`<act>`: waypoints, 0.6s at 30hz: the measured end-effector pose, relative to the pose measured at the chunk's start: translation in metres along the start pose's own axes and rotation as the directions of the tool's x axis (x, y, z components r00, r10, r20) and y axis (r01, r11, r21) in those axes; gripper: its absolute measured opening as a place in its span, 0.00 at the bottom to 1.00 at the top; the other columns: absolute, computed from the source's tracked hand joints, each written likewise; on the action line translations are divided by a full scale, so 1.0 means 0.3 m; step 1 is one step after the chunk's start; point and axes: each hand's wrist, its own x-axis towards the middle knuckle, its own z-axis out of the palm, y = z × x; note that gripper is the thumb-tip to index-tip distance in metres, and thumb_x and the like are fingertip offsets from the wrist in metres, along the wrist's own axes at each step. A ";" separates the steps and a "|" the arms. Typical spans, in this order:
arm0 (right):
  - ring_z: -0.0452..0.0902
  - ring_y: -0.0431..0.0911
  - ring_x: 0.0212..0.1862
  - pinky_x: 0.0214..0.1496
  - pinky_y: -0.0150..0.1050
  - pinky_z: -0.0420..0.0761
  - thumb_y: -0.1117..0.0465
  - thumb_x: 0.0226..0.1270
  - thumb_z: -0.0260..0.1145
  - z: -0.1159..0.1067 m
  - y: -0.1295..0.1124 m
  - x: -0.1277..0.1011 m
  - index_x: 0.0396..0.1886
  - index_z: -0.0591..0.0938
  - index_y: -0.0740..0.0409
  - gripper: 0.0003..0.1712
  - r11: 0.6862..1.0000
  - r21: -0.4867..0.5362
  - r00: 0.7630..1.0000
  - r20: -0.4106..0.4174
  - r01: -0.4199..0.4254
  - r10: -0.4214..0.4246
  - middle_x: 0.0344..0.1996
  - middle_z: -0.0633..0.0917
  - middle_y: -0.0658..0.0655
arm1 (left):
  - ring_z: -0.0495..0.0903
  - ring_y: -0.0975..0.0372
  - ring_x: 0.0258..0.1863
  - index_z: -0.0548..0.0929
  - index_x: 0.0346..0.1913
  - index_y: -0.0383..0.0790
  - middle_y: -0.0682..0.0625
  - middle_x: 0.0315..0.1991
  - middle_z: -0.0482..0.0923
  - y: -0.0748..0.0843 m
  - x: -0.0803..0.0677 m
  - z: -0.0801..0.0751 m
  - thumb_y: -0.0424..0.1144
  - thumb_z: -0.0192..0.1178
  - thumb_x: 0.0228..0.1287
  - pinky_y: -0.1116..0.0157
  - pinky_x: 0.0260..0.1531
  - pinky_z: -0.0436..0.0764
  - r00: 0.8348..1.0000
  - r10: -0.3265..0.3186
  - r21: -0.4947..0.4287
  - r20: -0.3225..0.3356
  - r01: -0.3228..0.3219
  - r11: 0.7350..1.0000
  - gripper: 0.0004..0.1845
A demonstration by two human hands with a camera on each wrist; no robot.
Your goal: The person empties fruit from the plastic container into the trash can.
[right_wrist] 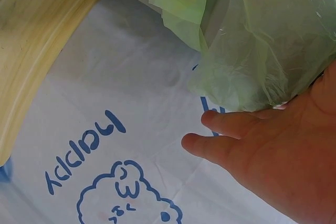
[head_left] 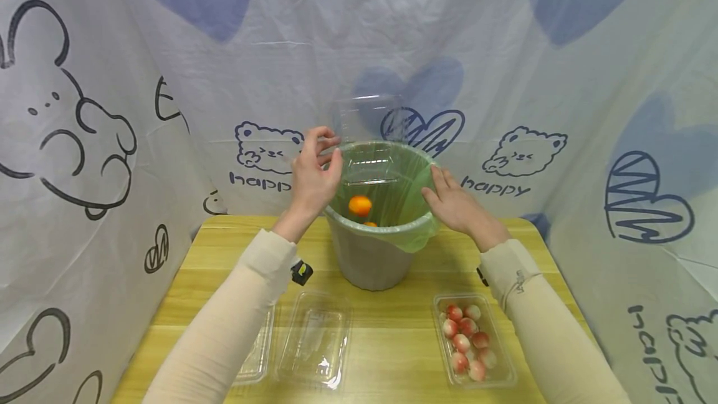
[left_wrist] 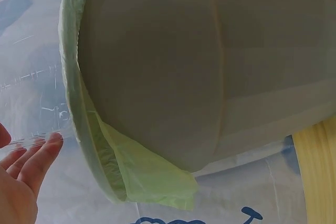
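Clear clamshell container, lid open, tipped over the mouth of the grey bin, pinched at its near-left edge between thumb and curled fingers of the left hand; just below and right of that hand, inside the green bin liner, two orange fruits. Right hand spread, fingers straight, touching the liner on the bin's right rim. Nearer the body on the yellow counter: empty clear containers under the left forearm, a tray of pinkish-red fruits beside the right forearm.
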 end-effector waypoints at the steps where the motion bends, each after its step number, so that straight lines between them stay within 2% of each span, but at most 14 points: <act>1: 0.31 0.65 0.86 0.88 0.63 0.41 0.42 0.87 0.34 0.001 0.000 0.001 0.86 0.32 0.58 0.43 1.000 0.001 1.000 0.000 0.001 -0.001 0.85 0.33 0.67 | 0.88 0.43 0.56 0.74 0.57 0.29 0.31 0.53 0.86 -0.001 0.000 0.000 0.24 0.57 0.70 0.56 0.54 0.91 1.000 0.002 -0.002 -0.002 -0.002 1.000 0.14; 7: 0.31 0.66 0.86 0.88 0.64 0.42 0.41 0.87 0.34 0.001 0.000 0.001 0.86 0.32 0.57 0.43 1.000 0.003 1.000 0.001 0.001 -0.001 0.85 0.33 0.68 | 0.88 0.38 0.55 0.74 0.56 0.28 0.29 0.53 0.86 -0.003 -0.001 -0.001 0.24 0.57 0.70 0.56 0.53 0.91 1.000 0.015 -0.009 -0.012 -0.015 1.000 0.14; 15: 0.33 0.67 0.86 0.87 0.64 0.43 0.41 0.87 0.34 0.001 -0.002 -0.002 0.86 0.31 0.57 0.43 1.000 0.005 1.000 0.000 -0.004 0.004 0.85 0.32 0.68 | 0.89 0.41 0.54 0.74 0.58 0.28 0.28 0.54 0.85 0.003 -0.004 -0.009 0.25 0.58 0.71 0.55 0.53 0.91 1.000 -0.007 0.011 0.006 0.007 1.000 0.15; 18: 0.33 0.67 0.86 0.87 0.64 0.43 0.41 0.87 0.33 0.003 0.003 0.000 0.86 0.31 0.58 0.44 1.000 0.000 1.000 -0.003 0.001 -0.001 0.85 0.32 0.68 | 0.90 0.42 0.51 0.74 0.59 0.29 0.31 0.54 0.86 0.010 -0.005 -0.015 0.26 0.58 0.72 0.58 0.46 0.93 0.999 -0.042 0.027 0.028 0.042 0.999 0.16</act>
